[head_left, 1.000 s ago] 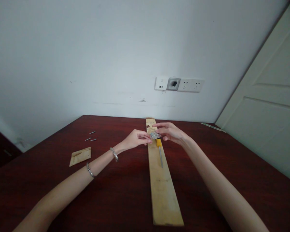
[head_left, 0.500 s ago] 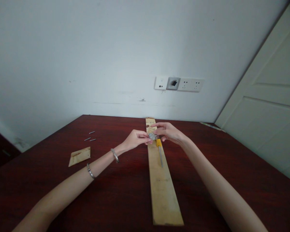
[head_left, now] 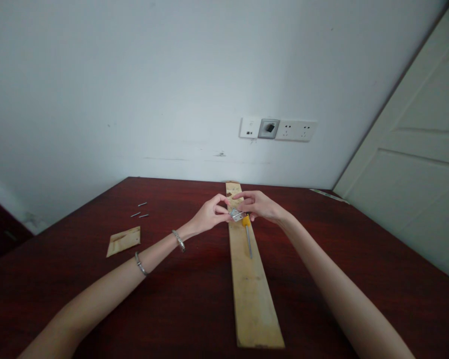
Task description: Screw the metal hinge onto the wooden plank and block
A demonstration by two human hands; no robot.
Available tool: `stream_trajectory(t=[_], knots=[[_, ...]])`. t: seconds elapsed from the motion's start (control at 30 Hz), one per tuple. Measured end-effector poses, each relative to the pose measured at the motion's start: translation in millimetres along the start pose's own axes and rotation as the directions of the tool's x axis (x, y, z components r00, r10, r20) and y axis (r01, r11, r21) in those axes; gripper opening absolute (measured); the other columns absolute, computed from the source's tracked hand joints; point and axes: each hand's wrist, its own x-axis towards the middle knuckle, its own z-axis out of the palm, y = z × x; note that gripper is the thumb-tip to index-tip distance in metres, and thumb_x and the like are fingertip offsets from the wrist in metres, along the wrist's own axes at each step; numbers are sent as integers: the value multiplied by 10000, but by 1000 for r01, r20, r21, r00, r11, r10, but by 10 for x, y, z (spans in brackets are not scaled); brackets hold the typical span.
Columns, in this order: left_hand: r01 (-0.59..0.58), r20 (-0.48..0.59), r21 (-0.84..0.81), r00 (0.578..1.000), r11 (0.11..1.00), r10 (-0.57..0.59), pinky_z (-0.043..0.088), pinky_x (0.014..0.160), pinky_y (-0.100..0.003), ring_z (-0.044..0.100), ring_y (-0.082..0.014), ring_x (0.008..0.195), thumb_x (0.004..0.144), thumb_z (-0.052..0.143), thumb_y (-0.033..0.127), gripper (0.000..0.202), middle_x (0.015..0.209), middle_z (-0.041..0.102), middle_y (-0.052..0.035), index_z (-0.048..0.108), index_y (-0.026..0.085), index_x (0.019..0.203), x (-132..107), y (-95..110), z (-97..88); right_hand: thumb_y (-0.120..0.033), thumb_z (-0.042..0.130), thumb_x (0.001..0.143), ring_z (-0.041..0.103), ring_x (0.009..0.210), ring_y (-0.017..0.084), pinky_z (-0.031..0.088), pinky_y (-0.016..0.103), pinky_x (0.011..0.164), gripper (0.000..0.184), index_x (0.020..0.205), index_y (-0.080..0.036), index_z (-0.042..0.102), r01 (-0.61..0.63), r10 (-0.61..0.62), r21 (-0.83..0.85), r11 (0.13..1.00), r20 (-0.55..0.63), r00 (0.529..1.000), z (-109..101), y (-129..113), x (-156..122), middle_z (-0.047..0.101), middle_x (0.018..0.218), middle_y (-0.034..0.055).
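Observation:
Above the far part of a long wooden board (head_left: 252,294), both hands hold a small silver metal hinge (head_left: 236,215) with holes in it. My left hand (head_left: 212,212) pinches its left edge between thumb and finger, and two bracelets circle that wrist and forearm. From the right, my right hand (head_left: 260,205) grips the other side with bent fingers. A screwdriver (head_left: 249,239) with a yellow handle lies on the board just below the right fingers, its shaft pointing toward me. The fingers partly cover the hinge.
On the dark red table (head_left: 172,309), several thin nails or screws (head_left: 142,204) lie at the left, near a small wooden piece (head_left: 123,241). Wall sockets (head_left: 294,130) sit above the far edge. A thin strip (head_left: 328,196) lies by the white door (head_left: 415,164).
The hinge has been turned a little between my fingers. My left index finger has lifted off it, while the thumb side still pinches its edge. My right hand has barely shifted.

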Motion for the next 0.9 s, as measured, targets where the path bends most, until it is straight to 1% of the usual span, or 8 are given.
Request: stream_trajectory(t=[0.17, 0.3, 0.4, 0.5, 0.6, 0.77, 0.83, 0.9], knots=[[-9, -4, 33, 1000, 999, 10, 511, 708, -268, 699, -178, 750, 707, 750, 269, 308, 738, 700, -14, 537, 162, 901, 7, -30, -1, -159, 700, 702, 582, 502, 88, 463, 158, 399, 356, 1050, -144, 626, 25, -25, -5, 1000, -15, 1000, 11, 31, 23, 704, 678, 13], [-25, 15, 68, 1000, 997, 24, 513, 752, -277, 685, -169, 774, 718, 737, 260, 243, 787, 712, -36, 633, 130, 895, 15, -53, -4, -157, 691, 714, 585, 499, 89, 465, 160, 395, 342, 1048, -142, 615, 34, -35, -25, 999, -23, 999, 12, 29, 27, 706, 689, 18], [-41, 34, 25, 999, 999, 41, 524, 762, -288, 678, -159, 765, 713, 748, 257, 259, 825, 715, -49, 660, 120, 914, 13, -50, -12, -148, 681, 722, 585, 490, 88, 473, 166, 397, 334, 1048, -142, 608, 30, -31, -30, 999, -31, 999, 10, 22, 29, 710, 704, 24], [-28, 25, -68, 999, 997, 29, 550, 732, -310, 676, -165, 751, 710, 765, 291, 304, 845, 712, -66, 659, 109, 928, 7, -48, -15, -128, 665, 723, 577, 477, 84, 466, 167, 389, 312, 1029, -144, 605, 38, -40, -36, 999, -59, 997, 13, 21, 36, 710, 704, 21], [-16, 1, -117, 1000, 993, 16, 571, 690, -320, 669, -173, 744, 721, 763, 351, 326, 832, 701, -76, 664, 93, 894, 5, -56, -9, -115, 648, 726, 575, 474, 86, 456, 168, 381, 313, 1033, -144, 597, 39, -42, -36, 999, -74, 996, 35, 17, 38, 701, 689, 14], [-7, -63, -61, 998, 998, 4, 567, 630, -287, 652, -170, 769, 741, 736, 413, 347, 865, 699, -77, 674, 108, 895, 19, -9, -39, -127, 645, 736, 577, 487, 85, 472, 168, 390, 329, 1059, -135, 584, 32, -39, -81, 996, -79, 996, 102, -7, 31, 691, 702, 11], [-3, -96, -16, 995, 1000, 1, 560, 646, -284, 649, -180, 818, 746, 727, 411, 331, 902, 702, -79, 682, 120, 897, 30, 60, -105, -128, 648, 734, 567, 478, 80, 465, 159, 381, 328, 1056, -131, 587, 40, -48, -110, 993, -73, 996, 134, -5, 53, 677, 676, -2], [-16, -157, 36, 987, 999, 21, 554, 683, -295, 645, -188, 854, 749, 719, 394, 306, 915, 704, -79, 692, 126, 894, 43, 146, -229, -118, 656, 725, 552, 465, 74, 458, 152, 373, 325, 1043, -130, 592, 42, -51, -132, 990, -64, 997, 183, 8, 109, 651, 631, -24]])
